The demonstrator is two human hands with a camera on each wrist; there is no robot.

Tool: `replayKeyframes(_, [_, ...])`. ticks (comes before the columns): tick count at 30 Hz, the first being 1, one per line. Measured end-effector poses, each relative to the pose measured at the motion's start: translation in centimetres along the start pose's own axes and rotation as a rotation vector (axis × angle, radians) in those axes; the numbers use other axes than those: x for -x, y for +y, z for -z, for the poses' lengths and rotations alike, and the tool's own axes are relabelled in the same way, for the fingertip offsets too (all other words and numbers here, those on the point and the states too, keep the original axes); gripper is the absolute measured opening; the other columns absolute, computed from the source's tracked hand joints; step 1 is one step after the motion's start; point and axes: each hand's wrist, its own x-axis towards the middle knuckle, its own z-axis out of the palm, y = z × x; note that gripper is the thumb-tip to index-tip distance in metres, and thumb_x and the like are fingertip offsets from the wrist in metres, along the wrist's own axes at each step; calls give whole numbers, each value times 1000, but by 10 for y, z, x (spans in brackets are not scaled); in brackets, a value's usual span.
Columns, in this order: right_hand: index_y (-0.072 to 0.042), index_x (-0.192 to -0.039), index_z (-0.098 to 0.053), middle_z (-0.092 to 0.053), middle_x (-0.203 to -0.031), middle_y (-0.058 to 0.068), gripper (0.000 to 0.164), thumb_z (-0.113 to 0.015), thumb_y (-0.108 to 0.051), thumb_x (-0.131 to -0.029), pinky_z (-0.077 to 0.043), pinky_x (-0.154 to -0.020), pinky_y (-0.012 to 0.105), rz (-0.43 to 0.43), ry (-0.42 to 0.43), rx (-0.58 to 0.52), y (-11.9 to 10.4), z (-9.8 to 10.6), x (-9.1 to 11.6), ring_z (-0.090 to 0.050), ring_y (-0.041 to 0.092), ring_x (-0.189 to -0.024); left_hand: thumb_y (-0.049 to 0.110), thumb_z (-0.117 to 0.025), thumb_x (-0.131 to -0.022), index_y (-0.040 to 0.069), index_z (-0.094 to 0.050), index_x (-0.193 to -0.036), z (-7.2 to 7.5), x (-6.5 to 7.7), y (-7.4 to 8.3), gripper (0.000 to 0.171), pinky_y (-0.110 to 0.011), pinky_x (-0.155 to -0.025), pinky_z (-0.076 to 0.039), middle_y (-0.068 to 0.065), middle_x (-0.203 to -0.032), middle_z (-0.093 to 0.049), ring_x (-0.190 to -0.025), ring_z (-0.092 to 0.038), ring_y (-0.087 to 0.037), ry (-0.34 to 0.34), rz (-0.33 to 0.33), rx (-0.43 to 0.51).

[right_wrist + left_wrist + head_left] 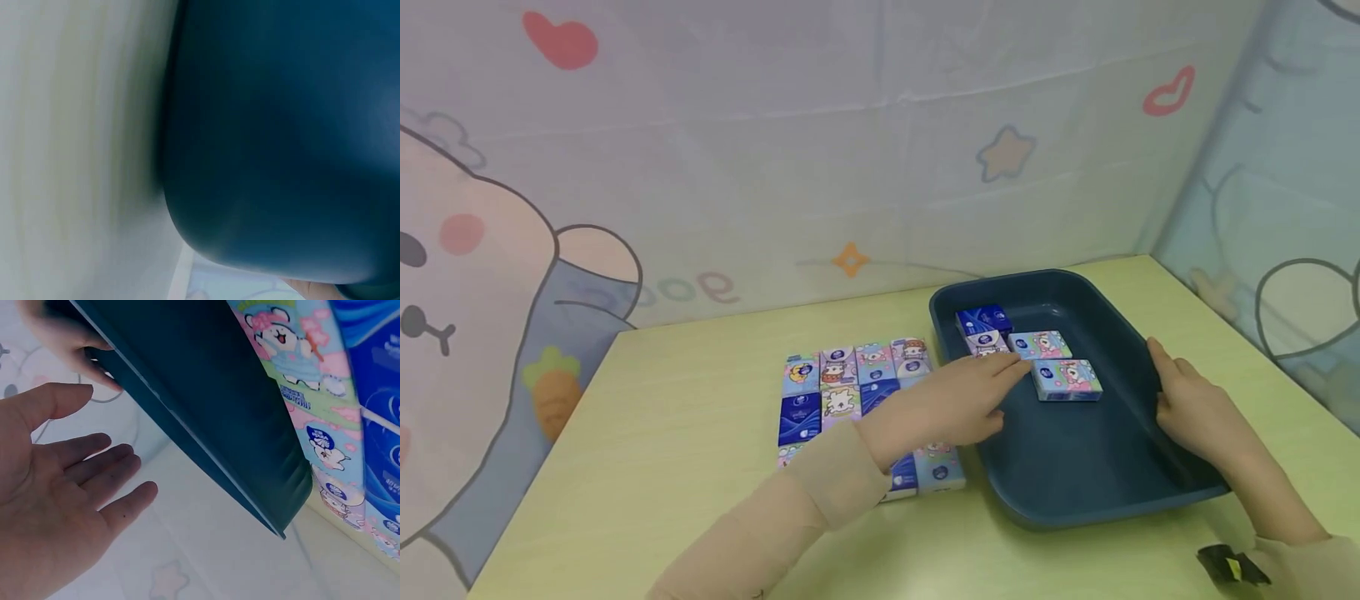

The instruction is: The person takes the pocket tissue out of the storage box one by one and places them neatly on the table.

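A dark teal tray (1075,475) stands at the right of the table. My right hand (1198,412) grips its right rim; in the right wrist view the tray's outer wall (281,156) fills most of the picture. My left hand (970,400) hovers over the left rim, and the left wrist view shows this hand (69,481) with relaxed, spread fingers and nothing in it. Inside the tray lie a dark blue tissue pack (985,318), a purple one (987,342) partly behind the left fingers, and two light blue and pink packs (1067,379).
Left of the tray, tissue packs (800,418) lie flat in close rows, partly covered by the left forearm. A printed cloth (775,167) hangs behind the table (647,433). Near the right sleeve is a small black object (1232,567).
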Motion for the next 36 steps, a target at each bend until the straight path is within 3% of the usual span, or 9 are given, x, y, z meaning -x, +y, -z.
replayKeyframes(8, [19, -141, -23, -50, -101, 42, 67, -48, 7, -80, -38, -46, 38, -6, 6, 6, 0, 0, 0, -49, 29, -61, 24, -49, -99, 18, -16, -155, 0, -38, -4, 66, -27, -118, -26, 2, -162, -18, -148, -22, -12, -43, -16, -128])
replayKeyframes(15, [20, -140, -24, -50, -99, 41, 67, -48, 8, -79, -40, -47, 42, -8, 8, 9, 1, -1, 1, -52, 33, -64, 19, -50, -97, 21, -14, -155, -11, -67, -4, 68, -33, -120, -24, 6, -162, -16, -149, -16, -9, -45, -31, -265])
replayKeyframes(28, [20, -140, -25, -51, -100, 41, 67, -48, 8, -79, -41, -47, 41, -9, 10, 4, 1, 0, 0, -53, 34, -64, 22, -55, -96, 25, -13, -155, -29, -102, 8, 73, -28, -119, -26, 9, -162, -17, -149, -17, -7, -10, -76, -469])
replayKeyframes(36, [20, -140, -24, -50, -102, 42, 66, -48, 7, -80, -43, -48, 43, -12, 1, -3, 0, 0, -2, -55, 37, -67, 29, -64, -91, 30, -6, -155, -36, -118, 12, 86, -32, -121, -22, 10, -163, -13, -150, -11, -7, -38, -69, -559])
